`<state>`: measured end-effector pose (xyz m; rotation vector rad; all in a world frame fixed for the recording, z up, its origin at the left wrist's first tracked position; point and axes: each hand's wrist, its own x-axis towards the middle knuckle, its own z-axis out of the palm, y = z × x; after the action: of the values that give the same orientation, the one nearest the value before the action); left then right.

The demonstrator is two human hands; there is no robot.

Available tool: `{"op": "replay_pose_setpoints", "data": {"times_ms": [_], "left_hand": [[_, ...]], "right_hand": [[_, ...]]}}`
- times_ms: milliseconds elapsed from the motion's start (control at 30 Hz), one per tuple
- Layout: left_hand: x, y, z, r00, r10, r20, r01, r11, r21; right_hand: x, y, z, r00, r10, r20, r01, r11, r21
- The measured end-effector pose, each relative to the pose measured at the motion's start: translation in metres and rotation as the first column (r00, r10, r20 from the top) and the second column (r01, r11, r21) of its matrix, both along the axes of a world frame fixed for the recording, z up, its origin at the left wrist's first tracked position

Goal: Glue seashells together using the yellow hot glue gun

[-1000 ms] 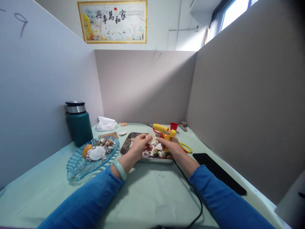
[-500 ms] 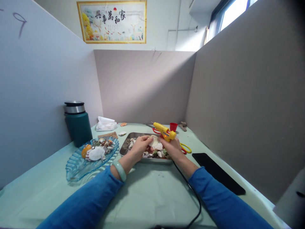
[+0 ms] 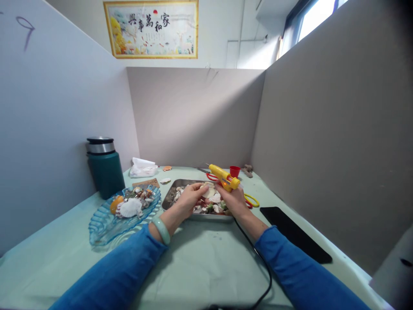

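Note:
Over the metal tray [image 3: 174, 187], my left hand [image 3: 189, 199] pinches a pale flat shell [image 3: 209, 191] between thumb and fingertips. My right hand [image 3: 231, 199] is closed round a yellow hot glue gun [image 3: 220, 174], whose nozzle points away and to the left; a small orange light glows on its side. The right fingertips come close to the shell's right edge; whether they touch it I cannot tell. Below both hands, the tray holds many shells and stones [image 3: 214, 208], white, reddish and green. A black cord [image 3: 258, 254] trails from beneath my right hand toward the front edge.
At left, a blue glass dish [image 3: 100, 230] holds shells beside a dark green bottle [image 3: 105, 172]. Tissues [image 3: 143, 168], a brown card [image 3: 146, 183], a red cup [image 3: 235, 172] and scissors [image 3: 254, 200] lie farther back. A black flat slab [image 3: 295, 234] lies right. Partitions [image 3: 196, 116] enclose the table.
Almost nothing differs. The glue gun has shifted very slightly to the right, and the pale shell's angle has changed a little in my left fingers.

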<state>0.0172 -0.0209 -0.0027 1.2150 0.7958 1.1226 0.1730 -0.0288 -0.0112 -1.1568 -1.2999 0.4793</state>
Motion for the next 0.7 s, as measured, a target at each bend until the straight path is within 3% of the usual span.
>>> {"op": "replay_pose_setpoints", "data": {"times_ms": [267,700], "left_hand": [[0.0025,-0.0026,-0.0007,0.999,0.039,-0.015,-0.038,0.996,0.084],[0.0018,-0.0007,-0.0039,0.999,-0.049,-0.016,0.050,0.993,0.107]], "right_hand": [[0.0017,0.0003,-0.0005,0.999,0.022,0.044,-0.022,1.000,0.006],[0.0021,-0.0029,0.0010,0.990,0.130,0.045,-0.130,0.991,-0.017]]}}
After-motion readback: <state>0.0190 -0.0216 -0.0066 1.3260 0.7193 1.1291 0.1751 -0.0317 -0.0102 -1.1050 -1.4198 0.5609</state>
